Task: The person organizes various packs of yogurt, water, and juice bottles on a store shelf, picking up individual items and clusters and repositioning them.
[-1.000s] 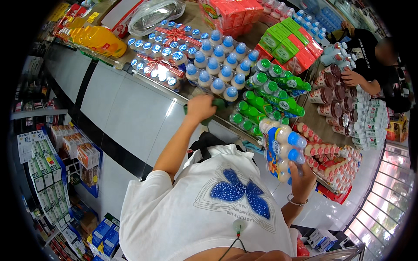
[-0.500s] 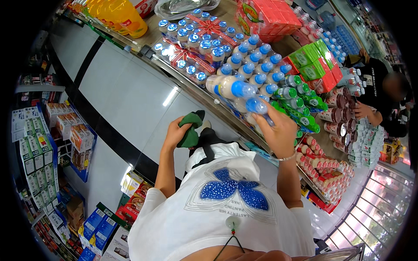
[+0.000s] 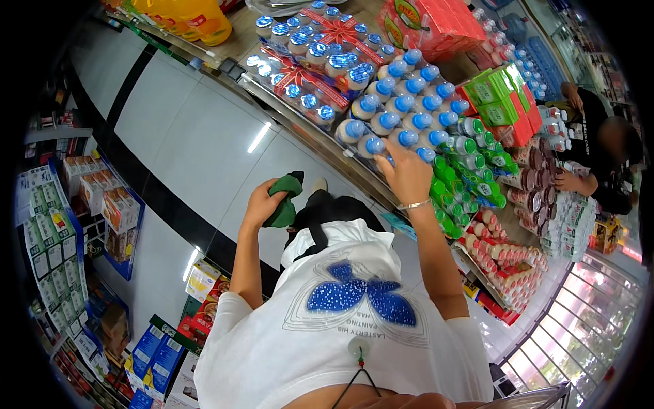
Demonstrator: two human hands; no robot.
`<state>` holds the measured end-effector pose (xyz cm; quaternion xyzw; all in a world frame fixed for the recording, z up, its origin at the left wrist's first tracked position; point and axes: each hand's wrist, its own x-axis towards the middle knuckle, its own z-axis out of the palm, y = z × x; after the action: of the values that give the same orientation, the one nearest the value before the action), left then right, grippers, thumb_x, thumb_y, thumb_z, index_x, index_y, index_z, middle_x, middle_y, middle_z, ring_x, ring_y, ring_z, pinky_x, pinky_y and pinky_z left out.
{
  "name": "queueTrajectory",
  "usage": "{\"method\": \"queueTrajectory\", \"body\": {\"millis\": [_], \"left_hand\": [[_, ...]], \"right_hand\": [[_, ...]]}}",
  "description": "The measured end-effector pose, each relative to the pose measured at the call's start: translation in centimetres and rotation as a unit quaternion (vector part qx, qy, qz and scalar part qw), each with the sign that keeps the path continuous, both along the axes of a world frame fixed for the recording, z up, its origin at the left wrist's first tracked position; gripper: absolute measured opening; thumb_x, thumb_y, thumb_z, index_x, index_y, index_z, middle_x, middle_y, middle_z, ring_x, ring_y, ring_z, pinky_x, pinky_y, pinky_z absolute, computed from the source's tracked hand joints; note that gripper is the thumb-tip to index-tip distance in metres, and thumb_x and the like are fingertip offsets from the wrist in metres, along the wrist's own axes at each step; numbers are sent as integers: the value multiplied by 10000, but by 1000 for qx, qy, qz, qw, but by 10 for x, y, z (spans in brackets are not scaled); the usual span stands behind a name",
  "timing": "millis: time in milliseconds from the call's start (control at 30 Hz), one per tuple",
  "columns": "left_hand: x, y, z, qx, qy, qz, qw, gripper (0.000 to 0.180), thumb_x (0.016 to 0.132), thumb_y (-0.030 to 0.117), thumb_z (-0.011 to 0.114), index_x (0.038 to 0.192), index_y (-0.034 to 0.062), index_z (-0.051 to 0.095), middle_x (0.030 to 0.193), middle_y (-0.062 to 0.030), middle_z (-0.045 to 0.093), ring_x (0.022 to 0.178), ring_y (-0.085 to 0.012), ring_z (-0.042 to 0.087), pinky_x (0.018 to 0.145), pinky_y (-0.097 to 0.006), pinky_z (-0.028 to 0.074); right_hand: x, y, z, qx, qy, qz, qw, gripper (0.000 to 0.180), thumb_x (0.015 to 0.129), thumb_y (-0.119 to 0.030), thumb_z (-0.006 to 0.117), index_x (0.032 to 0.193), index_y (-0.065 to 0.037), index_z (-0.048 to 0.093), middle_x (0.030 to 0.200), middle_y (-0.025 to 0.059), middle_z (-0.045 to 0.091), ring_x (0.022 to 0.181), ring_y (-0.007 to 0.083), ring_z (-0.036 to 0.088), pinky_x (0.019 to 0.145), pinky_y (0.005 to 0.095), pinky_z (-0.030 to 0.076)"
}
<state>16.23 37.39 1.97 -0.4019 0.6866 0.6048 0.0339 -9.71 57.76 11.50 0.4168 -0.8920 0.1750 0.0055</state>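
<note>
My left hand (image 3: 264, 203) is closed round a crumpled dark green cloth (image 3: 285, 199), held over the floor in front of my body. My right hand (image 3: 409, 176) reaches to the front of the group of pale bottles with blue caps on the table. Its thumb and fingers are at the cap of a blue-capped bottle (image 3: 371, 146) standing upright at the table's edge. Another blue-capped bottle (image 3: 351, 131) stands just left of it, and several more fill the rows behind. Part of the gripped bottle's body is hidden by my hand.
Shrink-wrapped bottle packs (image 3: 300, 78) stand to the left, green bottles (image 3: 453, 194) to the right. Red boxes (image 3: 436, 27) and green cartons (image 3: 501, 95) lie farther back. Another person (image 3: 599, 136) works at the far right. Shelves with cartons (image 3: 54, 238) line the left.
The bottle that my right hand held tilted above the others now stands upright at the front of the group. The right hand has come lower and left; the left still holds the cloth.
</note>
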Motion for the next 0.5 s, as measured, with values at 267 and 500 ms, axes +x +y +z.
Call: {"method": "queueTrajectory", "body": {"millis": [267, 500], "left_hand": [[-13, 38, 22, 37, 35, 4, 999, 327, 873, 142, 642, 1176, 23, 669, 1029, -100, 704, 920, -177, 658, 818, -313, 518], [-16, 46, 39, -12, 49, -15, 999, 330, 855, 128, 669, 1162, 7, 668, 1056, -103, 698, 958, -197, 657, 854, -315, 511]], "right_hand": [[-20, 24, 16, -127, -54, 44, 990, 235, 881, -271, 677, 1054, -113, 695, 1012, 82, 687, 795, 283, 666, 710, 372, 534], [-40, 42, 32, -183, -99, -30, 978, 186, 868, -180, 680, 1031, -92, 686, 967, 85, 673, 806, 253, 643, 709, 372, 513]]}}
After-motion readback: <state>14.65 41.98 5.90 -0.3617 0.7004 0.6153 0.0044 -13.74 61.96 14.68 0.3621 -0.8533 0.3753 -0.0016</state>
